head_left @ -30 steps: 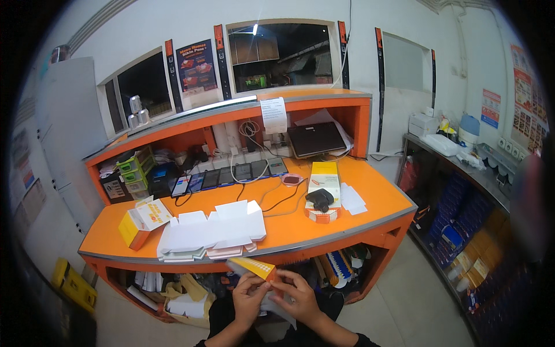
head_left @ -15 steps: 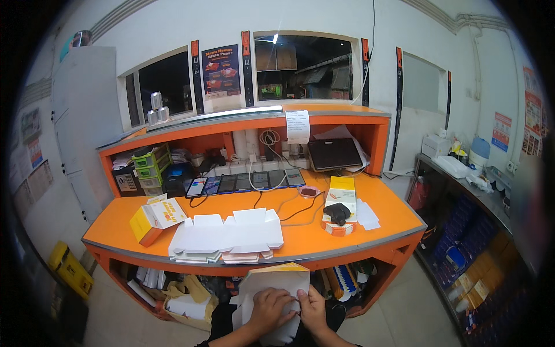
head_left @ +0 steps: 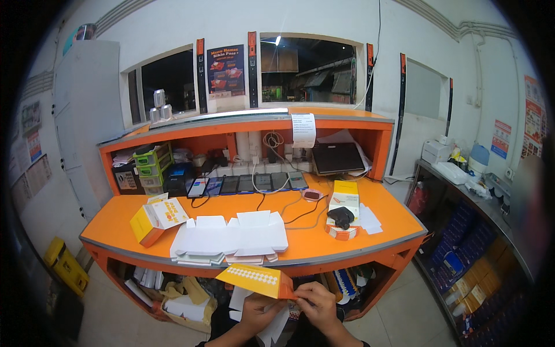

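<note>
Below the tabletop [head_left: 115,222], both hands, left hand [head_left: 258,313] and right hand [head_left: 317,307], pinch the flat orange carton [head_left: 254,280], apparently mid-fold; squaring its flaps seems next.

We see an evenly bright, sharp indoor scene; dark windows [head_left: 306,69], strong fisheye bending, black vignetted corners.

Head-height fisheye view over desk [head_left: 347,246]
</note>
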Demonstrator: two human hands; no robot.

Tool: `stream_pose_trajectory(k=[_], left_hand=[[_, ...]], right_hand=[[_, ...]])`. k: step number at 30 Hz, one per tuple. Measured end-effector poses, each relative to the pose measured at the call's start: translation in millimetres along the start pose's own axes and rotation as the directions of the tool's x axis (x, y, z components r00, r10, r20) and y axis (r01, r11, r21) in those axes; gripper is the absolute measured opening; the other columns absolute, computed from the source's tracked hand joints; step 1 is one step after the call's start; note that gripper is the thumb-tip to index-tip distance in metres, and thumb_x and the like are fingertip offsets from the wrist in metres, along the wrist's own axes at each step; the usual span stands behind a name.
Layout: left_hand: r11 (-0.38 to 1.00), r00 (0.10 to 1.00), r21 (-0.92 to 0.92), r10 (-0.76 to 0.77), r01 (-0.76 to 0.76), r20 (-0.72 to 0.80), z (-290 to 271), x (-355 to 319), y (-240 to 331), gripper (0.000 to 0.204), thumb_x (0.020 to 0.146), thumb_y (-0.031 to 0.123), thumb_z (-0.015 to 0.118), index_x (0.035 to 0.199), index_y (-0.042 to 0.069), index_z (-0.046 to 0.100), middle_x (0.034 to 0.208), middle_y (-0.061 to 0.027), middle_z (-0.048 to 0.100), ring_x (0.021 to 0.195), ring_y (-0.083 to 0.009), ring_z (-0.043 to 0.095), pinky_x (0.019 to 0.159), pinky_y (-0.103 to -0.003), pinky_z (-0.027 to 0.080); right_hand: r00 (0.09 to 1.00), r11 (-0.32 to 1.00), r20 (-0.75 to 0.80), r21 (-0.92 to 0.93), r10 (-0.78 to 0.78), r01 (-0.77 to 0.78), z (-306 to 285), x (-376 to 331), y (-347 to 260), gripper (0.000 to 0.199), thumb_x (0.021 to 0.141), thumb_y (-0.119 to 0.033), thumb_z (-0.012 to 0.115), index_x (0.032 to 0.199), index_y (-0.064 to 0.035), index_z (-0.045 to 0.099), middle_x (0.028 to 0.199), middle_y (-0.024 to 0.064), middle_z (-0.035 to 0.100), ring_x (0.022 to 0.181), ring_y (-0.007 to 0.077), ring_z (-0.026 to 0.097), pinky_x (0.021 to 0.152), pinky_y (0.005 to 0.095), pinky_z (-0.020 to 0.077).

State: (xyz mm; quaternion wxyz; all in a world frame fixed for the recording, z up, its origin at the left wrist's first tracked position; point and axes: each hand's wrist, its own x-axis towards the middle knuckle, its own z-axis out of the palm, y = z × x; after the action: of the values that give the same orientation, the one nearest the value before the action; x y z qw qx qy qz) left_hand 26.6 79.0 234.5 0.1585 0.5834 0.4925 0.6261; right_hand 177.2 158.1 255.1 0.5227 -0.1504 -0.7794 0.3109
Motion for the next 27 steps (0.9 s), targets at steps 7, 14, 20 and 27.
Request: stream_pose_trajectory(k=[7,14,20,27], left_hand=[[0.993,0.980,-0.092,-0.095,0.079,-0.175,-2.5,-7.7,-9.4,0.038,0.068,0.005,0.078,0.102,0.002,0.063,0.098,-0.0083,0.065,0.089,-0.0178,0.063,0.081,-0.032,0.049],[0.981,0.974,-0.191,-0.077,0.035,-0.214,-4.2,-9.2,1.9,0.042,0.068,0.016,0.081,0.104,0.003,0.062,0.100,-0.0072,0.064,0.093,-0.0186,0.062,0.082,-0.033,0.049],[0.671,0.826,0.482,0.465,-0.564,0.319,-29.7,3.6,27.1,0.048,0.075,0.015,0.074,0.116,0.002,0.054,0.115,-0.0142,0.054,0.105,-0.0256,0.056,0.087,-0.032,0.046],[0.674,0.643,0.271,0.391,-0.688,0.659,-43.5,22.4,39.7,0.039,0.086,0.013,0.058,0.123,0.002,0.049,0.126,-0.0159,0.050,0.110,-0.0254,0.053,0.092,-0.037,0.045]], right_hand=[[0.992,0.991,-0.027,-0.042,-0.127,0.126,13.7,-0.1,-5.4,0.019,0.067,0.004,0.069,0.085,0.0006,0.067,0.084,0.0109,0.063,0.075,0.0222,0.062,0.065,0.0305,0.0503],[0.984,0.987,0.078,0.013,-0.159,0.159,18.0,-4.9,-6.0,0.023,0.071,0.004,0.067,0.093,-0.0007,0.068,0.094,0.0123,0.062,0.088,0.0239,0.061,0.078,0.0311,0.0500],[0.944,0.620,0.206,0.714,0.259,-0.326,9.4,-4.5,18.1,0.044,0.091,-0.038,0.053,0.108,0.0028,0.055,0.106,0.0147,0.057,0.101,0.0226,0.055,0.088,0.0345,0.0447],[0.761,0.805,0.644,0.407,0.082,-0.432,-33.5,16.7,19.1,0.105,0.065,-0.064,0.068,0.139,-0.0006,0.029,0.133,0.0219,0.042,0.122,0.0307,0.044,0.099,0.0385,0.0371]])
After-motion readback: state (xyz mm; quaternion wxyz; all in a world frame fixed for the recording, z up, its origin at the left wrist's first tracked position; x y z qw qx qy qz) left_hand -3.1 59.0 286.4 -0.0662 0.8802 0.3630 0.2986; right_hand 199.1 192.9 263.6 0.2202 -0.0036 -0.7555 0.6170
